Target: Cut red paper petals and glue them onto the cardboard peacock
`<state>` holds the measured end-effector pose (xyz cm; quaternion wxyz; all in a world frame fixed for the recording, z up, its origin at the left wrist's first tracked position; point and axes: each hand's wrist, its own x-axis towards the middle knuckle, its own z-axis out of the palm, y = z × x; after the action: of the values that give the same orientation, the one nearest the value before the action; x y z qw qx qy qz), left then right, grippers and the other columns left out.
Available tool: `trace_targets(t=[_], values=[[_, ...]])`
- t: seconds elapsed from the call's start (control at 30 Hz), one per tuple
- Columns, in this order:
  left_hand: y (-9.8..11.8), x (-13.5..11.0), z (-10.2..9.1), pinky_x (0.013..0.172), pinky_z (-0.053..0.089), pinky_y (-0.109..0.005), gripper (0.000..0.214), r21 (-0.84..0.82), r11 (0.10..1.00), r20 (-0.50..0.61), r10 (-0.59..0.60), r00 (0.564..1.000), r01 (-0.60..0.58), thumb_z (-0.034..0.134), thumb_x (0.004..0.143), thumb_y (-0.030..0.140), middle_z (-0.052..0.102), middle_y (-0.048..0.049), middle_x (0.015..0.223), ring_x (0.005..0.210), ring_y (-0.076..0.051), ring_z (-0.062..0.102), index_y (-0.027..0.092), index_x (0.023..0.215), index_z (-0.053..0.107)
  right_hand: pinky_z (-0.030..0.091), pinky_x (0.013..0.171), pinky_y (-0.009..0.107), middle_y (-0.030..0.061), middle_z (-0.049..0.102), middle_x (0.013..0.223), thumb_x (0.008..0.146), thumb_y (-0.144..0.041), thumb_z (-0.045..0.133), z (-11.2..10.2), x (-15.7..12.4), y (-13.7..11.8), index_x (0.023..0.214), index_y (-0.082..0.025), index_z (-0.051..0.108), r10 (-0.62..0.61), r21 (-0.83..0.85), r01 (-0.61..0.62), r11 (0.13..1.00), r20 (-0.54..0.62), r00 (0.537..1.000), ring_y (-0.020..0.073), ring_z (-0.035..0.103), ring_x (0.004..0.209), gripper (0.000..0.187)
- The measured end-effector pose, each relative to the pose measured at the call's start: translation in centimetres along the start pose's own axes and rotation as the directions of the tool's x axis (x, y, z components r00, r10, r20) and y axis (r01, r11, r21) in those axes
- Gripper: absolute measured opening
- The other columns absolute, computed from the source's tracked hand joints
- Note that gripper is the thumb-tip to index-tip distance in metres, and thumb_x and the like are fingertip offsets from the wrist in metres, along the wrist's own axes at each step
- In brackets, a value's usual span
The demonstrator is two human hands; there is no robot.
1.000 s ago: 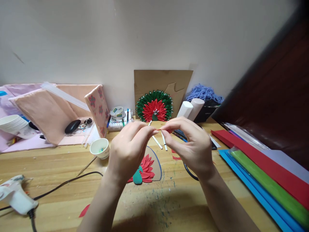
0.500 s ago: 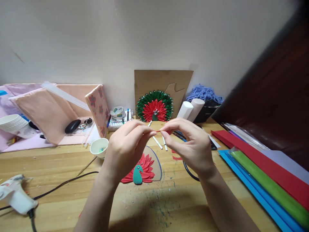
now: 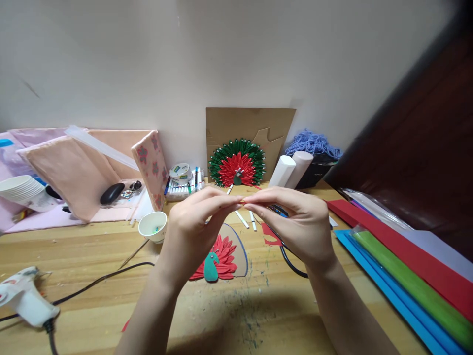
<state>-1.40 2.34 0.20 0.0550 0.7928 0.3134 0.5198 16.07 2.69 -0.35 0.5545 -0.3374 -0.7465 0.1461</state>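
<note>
Raised over the middle of the table, my left hand (image 3: 194,231) and my right hand (image 3: 297,222) meet at the fingertips. Between them they pinch a small red piece (image 3: 243,202); only a sliver shows, perhaps paper. Below my left hand lies a half-made peacock (image 3: 212,268) with a green body and red feathers on a cardboard fan, partly hidden by that hand. Red scraps (image 3: 271,234) with cut edges lie beside my right hand. Two white pens (image 3: 242,219) rest behind the fingertips.
A finished green-and-red peacock (image 3: 237,162) leans at the wall on cardboard (image 3: 251,121). To the left are a glue gun (image 3: 29,296) with its cord, a paper cup (image 3: 152,227) and a pink box (image 3: 74,182). Coloured sheets (image 3: 399,281) lie right.
My fingertips have come closer together, so less of the red piece shows. My right hand has turned slightly, its fingers straighter, uncovering more of the red scraps.
</note>
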Motion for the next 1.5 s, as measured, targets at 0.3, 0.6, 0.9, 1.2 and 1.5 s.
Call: trace_targets(t=[0.3,0.6,0.9,1.2,1.5], values=[[0.3,0.2,-0.6,0.068,0.051,-0.025,0.020,0.064,0.998,-0.094,-0.020,0.995,0.026,0.062,0.078,0.008,0.070,-0.0020,0.082,0.075,-0.012,0.063,0.020,0.092,0.069,0.051,0.068,0.028,0.0005,0.070,0.076,0.079,-0.018,0.066,-1.1,0.4,0.2,0.078,-0.020,0.068,0.009,-0.138,-0.030,0.990,-0.154,0.988,0.0138,0.063,0.070,0.003],[0.8,0.0,0.4,0.066,0.053,-0.026,0.024,-0.042,0.997,-0.106,-0.063,0.992,0.059,0.064,0.078,0.011,0.070,-0.0011,0.083,0.075,-0.012,0.064,0.023,0.097,0.069,0.056,0.071,0.029,0.0027,0.070,0.080,0.077,-0.023,0.068,0.0,0.1,-0.4,0.083,-0.020,0.069,0.218,0.163,-0.214,0.963,-0.004,0.976,0.0159,0.066,0.075,0.007],[1.2,0.0,0.4,0.069,0.056,-0.021,0.006,-0.200,0.930,-0.020,-0.319,0.947,0.309,0.067,0.076,0.019,0.071,-0.0014,0.079,0.071,-0.010,0.066,0.018,0.082,0.068,0.056,0.068,0.026,0.0020,0.069,0.079,0.075,-0.024,0.069,-0.5,0.4,0.0,0.081,-0.020,0.067,0.268,0.267,-0.268,0.926,0.037,0.963,0.0146,0.066,0.073,0.007],[1.2,0.2,0.7,0.067,0.056,-0.021,0.006,-0.291,0.871,0.079,-0.390,0.917,0.396,0.068,0.076,0.021,0.070,-0.0023,0.077,0.071,-0.012,0.066,0.016,0.079,0.065,0.052,0.066,0.024,0.0018,0.065,0.079,0.078,-0.025,0.066,-0.6,0.4,-0.1,0.080,-0.019,0.063,0.275,0.245,-0.292,0.924,0.103,0.956,0.0136,0.062,0.074,0.007],[0.9,0.2,1.0,0.063,0.056,-0.022,0.008,-0.350,0.813,0.184,-0.428,0.885,0.466,0.065,0.078,0.024,0.071,-0.0033,0.074,0.068,-0.013,0.066,0.017,0.079,0.069,0.049,0.062,0.023,0.0009,0.062,0.075,0.081,-0.028,0.062,-0.7,0.7,0.3,0.078,-0.018,0.061,0.293,0.241,-0.332,0.912,0.183,0.938,0.0123,0.060,0.070,0.011]])
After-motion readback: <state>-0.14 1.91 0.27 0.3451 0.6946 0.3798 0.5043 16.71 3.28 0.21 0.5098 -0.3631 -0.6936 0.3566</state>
